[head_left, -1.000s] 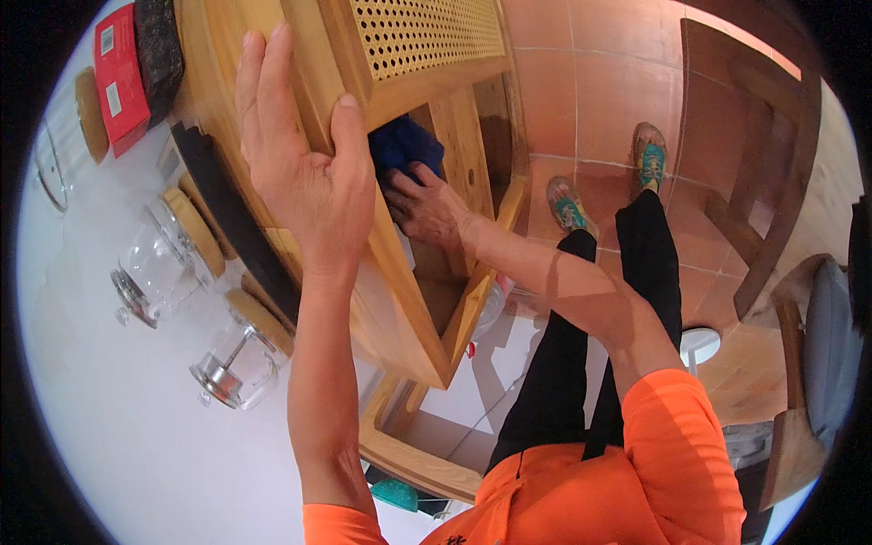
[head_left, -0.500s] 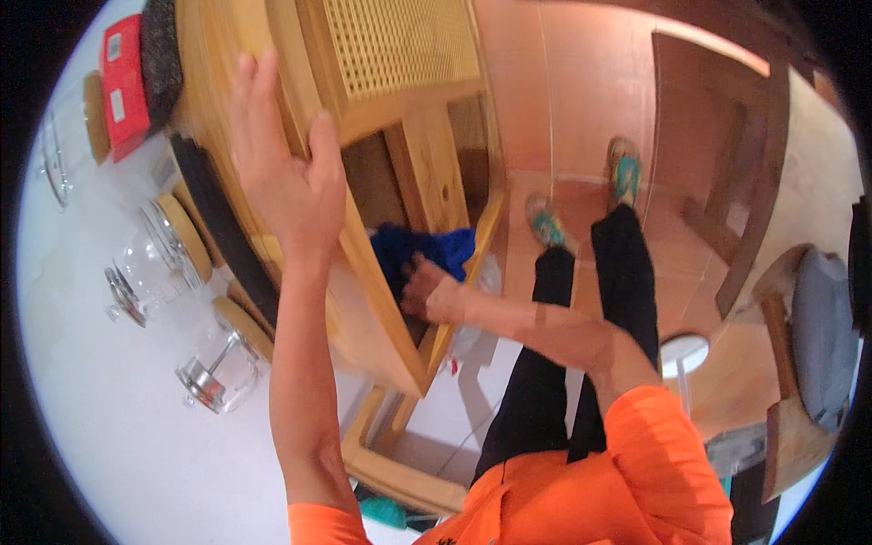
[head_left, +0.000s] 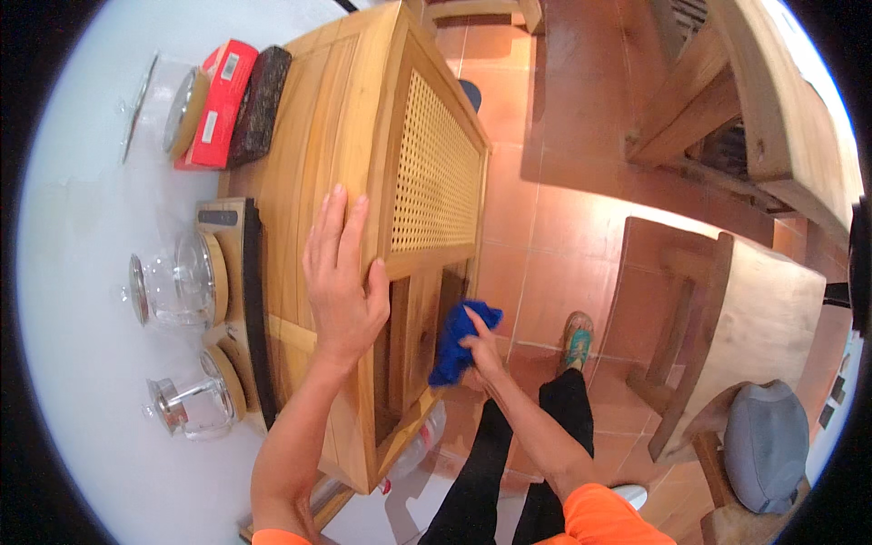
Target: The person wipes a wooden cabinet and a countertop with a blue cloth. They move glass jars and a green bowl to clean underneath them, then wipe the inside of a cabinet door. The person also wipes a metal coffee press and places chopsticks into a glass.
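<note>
Right hand (head_left: 481, 350): fingers closed around a bunched blue cloth (head_left: 459, 341), pressing it against the front face of the wooden cabinet (head_left: 336, 136), below the cane-panelled door (head_left: 436, 173).
Left hand (head_left: 341, 277): open flat, fingers spread and extended, palm down on the cabinet top at its front edge, thumb hooked over the corner above the door frame; holds nothing.
Two glass jars with wooden lids (head_left: 177, 286), on their stand beside the cabinet, left of the left hand.
Red box (head_left: 218, 104) and dark block (head_left: 259, 104), farther along the cabinet top.
Wooden chair (head_left: 727, 309), across the tiled floor, well apart.
</note>
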A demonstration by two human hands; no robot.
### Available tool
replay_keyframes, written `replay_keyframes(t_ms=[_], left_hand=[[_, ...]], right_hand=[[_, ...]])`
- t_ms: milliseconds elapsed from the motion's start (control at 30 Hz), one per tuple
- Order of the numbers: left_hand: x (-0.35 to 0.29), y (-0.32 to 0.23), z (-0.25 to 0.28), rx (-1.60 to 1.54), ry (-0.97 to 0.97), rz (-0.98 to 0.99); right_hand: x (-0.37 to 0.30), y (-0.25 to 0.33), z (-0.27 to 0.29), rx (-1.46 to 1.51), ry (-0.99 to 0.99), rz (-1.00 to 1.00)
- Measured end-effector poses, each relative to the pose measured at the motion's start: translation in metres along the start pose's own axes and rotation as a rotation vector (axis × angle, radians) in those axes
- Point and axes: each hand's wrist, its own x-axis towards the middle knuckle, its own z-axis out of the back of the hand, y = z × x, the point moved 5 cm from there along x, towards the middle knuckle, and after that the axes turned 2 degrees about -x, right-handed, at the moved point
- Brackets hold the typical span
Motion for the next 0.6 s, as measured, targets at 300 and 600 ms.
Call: replay_keyframes(t_ms=[300,600], left_hand=[[-0.001,-0.001,0.000,-0.004,-0.012,-0.012],[-0.002,0.003,-0.003,0.008,-0.015,-0.008]], right_hand=[[0.022,-0.083,-0.034,-0.712,-0.028,0.224],[0.026,-0.011,-0.055,-0.600,-0.158,0.305]])
